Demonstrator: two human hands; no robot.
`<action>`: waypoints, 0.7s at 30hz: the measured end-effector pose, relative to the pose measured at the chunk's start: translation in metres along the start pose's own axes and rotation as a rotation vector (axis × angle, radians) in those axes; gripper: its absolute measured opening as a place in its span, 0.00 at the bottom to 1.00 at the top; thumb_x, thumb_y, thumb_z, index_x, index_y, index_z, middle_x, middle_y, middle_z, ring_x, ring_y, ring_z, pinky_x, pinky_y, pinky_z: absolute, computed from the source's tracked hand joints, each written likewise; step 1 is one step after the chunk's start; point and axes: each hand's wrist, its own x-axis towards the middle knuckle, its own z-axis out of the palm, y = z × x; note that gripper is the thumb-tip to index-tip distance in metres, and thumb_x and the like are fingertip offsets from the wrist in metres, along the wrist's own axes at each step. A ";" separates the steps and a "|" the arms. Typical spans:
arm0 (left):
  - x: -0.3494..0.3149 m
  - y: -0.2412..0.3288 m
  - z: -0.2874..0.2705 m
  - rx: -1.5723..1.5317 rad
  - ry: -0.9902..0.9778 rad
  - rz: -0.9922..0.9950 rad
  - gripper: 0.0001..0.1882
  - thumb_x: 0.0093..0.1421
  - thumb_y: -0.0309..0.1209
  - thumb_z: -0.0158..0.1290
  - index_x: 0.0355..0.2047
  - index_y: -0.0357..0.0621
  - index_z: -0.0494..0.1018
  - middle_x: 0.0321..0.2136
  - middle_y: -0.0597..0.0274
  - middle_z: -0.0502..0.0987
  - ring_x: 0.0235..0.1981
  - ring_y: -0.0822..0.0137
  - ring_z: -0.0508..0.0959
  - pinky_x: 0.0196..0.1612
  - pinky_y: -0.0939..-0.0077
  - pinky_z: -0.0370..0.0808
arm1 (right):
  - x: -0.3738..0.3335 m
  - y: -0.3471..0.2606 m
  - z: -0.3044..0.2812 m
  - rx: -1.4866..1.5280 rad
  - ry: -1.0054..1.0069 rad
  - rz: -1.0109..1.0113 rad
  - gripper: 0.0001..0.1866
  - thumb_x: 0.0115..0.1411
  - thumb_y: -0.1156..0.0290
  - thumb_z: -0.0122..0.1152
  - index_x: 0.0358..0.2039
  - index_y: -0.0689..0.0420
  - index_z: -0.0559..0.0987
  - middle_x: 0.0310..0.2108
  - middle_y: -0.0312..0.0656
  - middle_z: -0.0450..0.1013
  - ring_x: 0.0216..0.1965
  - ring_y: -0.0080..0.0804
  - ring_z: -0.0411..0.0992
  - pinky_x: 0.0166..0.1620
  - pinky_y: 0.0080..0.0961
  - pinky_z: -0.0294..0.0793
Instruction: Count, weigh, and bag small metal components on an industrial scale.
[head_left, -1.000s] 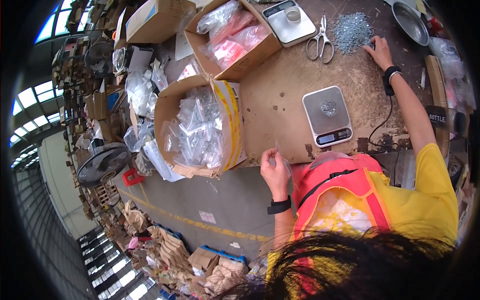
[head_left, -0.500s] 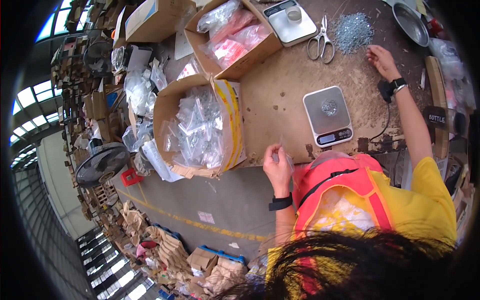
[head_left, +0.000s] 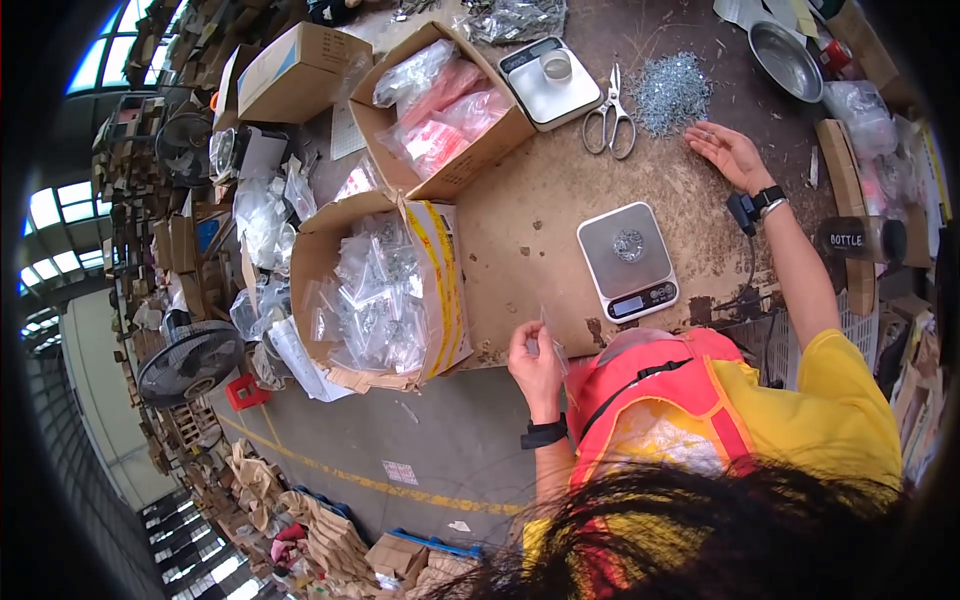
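Near the table's front edge, my left hand (head_left: 535,372) pinches a thin clear plastic bag (head_left: 560,352), hard to make out against the table. My right hand (head_left: 728,157) is at the near side of a loose pile of small silvery metal pieces (head_left: 672,92), probably screws. Its fingers are stretched out and the palm is partly turned up; I cannot tell whether a small piece lies on it. Between the hands stands a white digital scale (head_left: 660,298) with a small heap of the same metal pieces (head_left: 628,246) on its plate.
Left of the scale stands a carton (head_left: 437,285) of filled clear bags, with another carton (head_left: 500,130) of red and clear bags behind it. Scissors (head_left: 610,125) lie beside a second scale (head_left: 530,95) holding a small cup (head_left: 556,66). A metal bowl (head_left: 785,60) sits far right, a dark bottle (head_left: 865,240) nearer.
The view has shifted, so the table things sit lower and further left. My right hand's fingers have spread out beside the pile. My left hand keeps hold of the bag.
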 end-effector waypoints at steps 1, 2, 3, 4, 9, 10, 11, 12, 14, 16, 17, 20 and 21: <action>-0.001 0.001 0.000 -0.002 -0.002 -0.001 0.07 0.64 0.26 0.57 0.39 0.35 0.78 0.30 0.58 0.80 0.33 0.69 0.79 0.40 0.73 0.76 | -0.001 0.001 0.001 -0.023 -0.017 -0.013 0.20 0.73 0.72 0.47 0.59 0.74 0.68 0.55 0.61 0.72 0.56 0.47 0.75 0.60 0.36 0.77; 0.000 0.000 0.001 -0.001 0.000 -0.002 0.07 0.64 0.26 0.57 0.39 0.35 0.78 0.30 0.58 0.80 0.33 0.69 0.79 0.40 0.73 0.76 | -0.003 0.002 0.002 -0.045 -0.034 -0.025 0.20 0.73 0.72 0.47 0.59 0.74 0.68 0.55 0.59 0.73 0.55 0.46 0.76 0.59 0.34 0.79; 0.000 -0.003 0.000 0.009 -0.002 -0.006 0.08 0.63 0.27 0.58 0.39 0.35 0.78 0.31 0.60 0.81 0.34 0.70 0.78 0.42 0.74 0.76 | -0.007 0.005 0.007 -0.044 -0.038 -0.019 0.20 0.73 0.72 0.47 0.59 0.74 0.68 0.55 0.59 0.73 0.55 0.46 0.76 0.59 0.34 0.79; 0.000 -0.005 0.000 0.020 -0.004 -0.010 0.08 0.63 0.28 0.58 0.39 0.35 0.78 0.32 0.61 0.81 0.36 0.72 0.78 0.44 0.75 0.75 | -0.012 0.008 0.011 -0.186 -0.075 -0.024 0.18 0.73 0.73 0.47 0.57 0.72 0.70 0.53 0.56 0.75 0.53 0.42 0.77 0.57 0.32 0.80; 0.001 -0.010 0.004 0.042 -0.003 0.019 0.08 0.63 0.27 0.57 0.40 0.37 0.79 0.32 0.58 0.81 0.34 0.68 0.80 0.42 0.72 0.77 | -0.067 0.035 0.072 -0.592 -0.217 0.058 0.13 0.72 0.76 0.48 0.53 0.67 0.75 0.46 0.48 0.79 0.47 0.31 0.80 0.48 0.22 0.82; 0.001 -0.010 0.004 0.010 -0.016 0.001 0.07 0.63 0.27 0.58 0.40 0.37 0.79 0.32 0.58 0.81 0.34 0.69 0.80 0.42 0.72 0.77 | -0.079 0.043 0.088 -0.702 -0.267 0.074 0.12 0.71 0.76 0.49 0.50 0.65 0.76 0.45 0.46 0.80 0.45 0.29 0.80 0.46 0.22 0.81; 0.001 -0.010 0.005 -0.023 -0.030 -0.016 0.07 0.63 0.28 0.58 0.40 0.37 0.79 0.32 0.58 0.81 0.34 0.69 0.80 0.42 0.73 0.77 | -0.089 0.050 0.101 -0.812 -0.317 0.088 0.11 0.70 0.77 0.49 0.48 0.63 0.78 0.43 0.44 0.80 0.42 0.27 0.80 0.44 0.21 0.81; 0.001 -0.011 0.005 -0.024 -0.030 -0.015 0.07 0.63 0.28 0.58 0.40 0.37 0.79 0.32 0.58 0.81 0.34 0.69 0.80 0.42 0.73 0.77 | -0.095 0.060 0.108 -0.812 -0.317 0.087 0.11 0.70 0.77 0.49 0.48 0.63 0.78 0.43 0.44 0.80 0.42 0.27 0.80 0.44 0.21 0.81; 0.002 -0.014 0.005 -0.030 -0.028 -0.008 0.07 0.64 0.27 0.58 0.39 0.37 0.78 0.31 0.58 0.81 0.34 0.70 0.79 0.41 0.73 0.77 | -0.102 0.080 0.117 -1.000 -0.485 -0.146 0.10 0.68 0.78 0.51 0.45 0.61 0.80 0.43 0.42 0.80 0.42 0.30 0.79 0.46 0.26 0.78; 0.001 -0.015 0.003 -0.038 -0.018 -0.009 0.07 0.63 0.27 0.58 0.39 0.37 0.78 0.31 0.58 0.81 0.34 0.70 0.79 0.41 0.73 0.77 | -0.117 0.084 0.137 -1.168 -0.498 -0.254 0.10 0.66 0.78 0.52 0.43 0.61 0.80 0.42 0.42 0.80 0.42 0.33 0.78 0.48 0.29 0.77; 0.000 -0.015 0.001 -0.044 -0.012 -0.010 0.07 0.63 0.27 0.58 0.39 0.37 0.78 0.31 0.58 0.81 0.33 0.70 0.79 0.41 0.73 0.77 | -0.120 0.084 0.144 -1.331 -0.503 -0.366 0.10 0.64 0.79 0.54 0.42 0.61 0.81 0.42 0.42 0.80 0.43 0.36 0.77 0.51 0.32 0.75; -0.003 -0.021 -0.001 -0.039 0.017 0.029 0.08 0.64 0.28 0.58 0.39 0.35 0.78 0.30 0.63 0.80 0.32 0.74 0.77 0.40 0.77 0.75 | -0.119 0.088 0.136 -1.426 -0.568 -0.496 0.15 0.60 0.77 0.58 0.49 0.59 0.78 0.47 0.45 0.77 0.52 0.45 0.71 0.58 0.38 0.70; -0.005 -0.021 -0.001 -0.039 0.022 0.026 0.08 0.64 0.28 0.58 0.39 0.35 0.78 0.30 0.63 0.80 0.32 0.74 0.77 0.40 0.77 0.75 | -0.120 0.089 0.136 -1.480 -0.601 -0.633 0.20 0.58 0.76 0.62 0.52 0.58 0.76 0.51 0.46 0.75 0.55 0.46 0.69 0.60 0.39 0.68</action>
